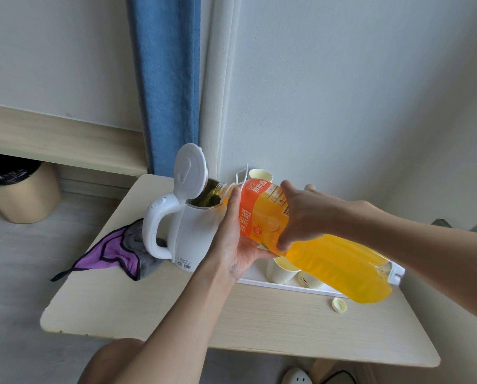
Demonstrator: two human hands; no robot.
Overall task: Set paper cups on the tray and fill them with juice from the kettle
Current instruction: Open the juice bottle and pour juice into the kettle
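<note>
A white electric kettle (193, 236) stands on the table with its lid (190, 173) flipped up. A large bottle of orange juice (328, 259) is tilted, its neck over the kettle's mouth, and juice runs into the kettle. My left hand (237, 239) cups the bottle from below near the label. My right hand (301, 214) grips it from above. Under the bottle, a white tray (276, 285) holds two paper cups (283, 271), partly hidden. Another paper cup (260, 174) sits behind the bottle by the wall.
The bottle's yellow cap (339, 304) lies on the table (176, 309) in front of the tray. A purple and grey cloth (120, 253) lies left of the kettle. A bin (21, 189) with a black bag stands on the floor at far left. A blue curtain (168, 79) hangs behind.
</note>
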